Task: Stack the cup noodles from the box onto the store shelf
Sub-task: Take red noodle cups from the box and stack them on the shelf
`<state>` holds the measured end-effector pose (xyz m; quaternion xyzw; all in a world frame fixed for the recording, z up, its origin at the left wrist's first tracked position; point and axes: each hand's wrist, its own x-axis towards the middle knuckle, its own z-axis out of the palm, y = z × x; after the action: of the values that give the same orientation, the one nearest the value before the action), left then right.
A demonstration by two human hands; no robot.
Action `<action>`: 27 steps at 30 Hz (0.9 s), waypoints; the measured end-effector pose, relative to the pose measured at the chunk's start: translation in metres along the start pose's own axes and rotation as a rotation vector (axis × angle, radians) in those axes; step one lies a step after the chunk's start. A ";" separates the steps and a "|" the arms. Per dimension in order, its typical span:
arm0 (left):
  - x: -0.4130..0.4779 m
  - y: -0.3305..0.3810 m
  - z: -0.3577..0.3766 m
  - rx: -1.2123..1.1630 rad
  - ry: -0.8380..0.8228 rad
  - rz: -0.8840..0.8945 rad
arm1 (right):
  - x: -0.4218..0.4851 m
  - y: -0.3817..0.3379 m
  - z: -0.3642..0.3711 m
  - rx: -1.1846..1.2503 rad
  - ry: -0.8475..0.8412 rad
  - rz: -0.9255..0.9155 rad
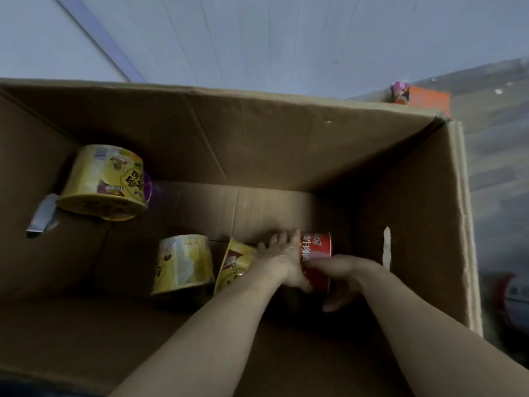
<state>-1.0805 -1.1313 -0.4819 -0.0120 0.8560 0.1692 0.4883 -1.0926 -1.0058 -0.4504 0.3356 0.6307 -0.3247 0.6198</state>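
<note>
Arms extended; left hand (286, 259), right hand (340, 276) seemingly gripping.

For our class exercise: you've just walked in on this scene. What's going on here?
A person reaches into a large brown cardboard box with both bare hands. The left hand and right hand grip a red noodle cup lying on its side on the box floor. Three more lie tipped over inside: a far-left yellow noodle cup, a middle yellow noodle cup and a yellow noodle cup by the left hand. No shelf is visible.
</note>
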 end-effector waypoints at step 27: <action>0.021 -0.095 -0.035 -1.059 0.020 -0.186 | 0.028 -0.049 0.035 0.343 -0.050 -0.315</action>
<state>-1.1032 -1.2278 -0.5097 -0.3342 0.6534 0.5336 0.4203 -1.1140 -1.0616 -0.4795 0.3254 0.5955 -0.5279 0.5107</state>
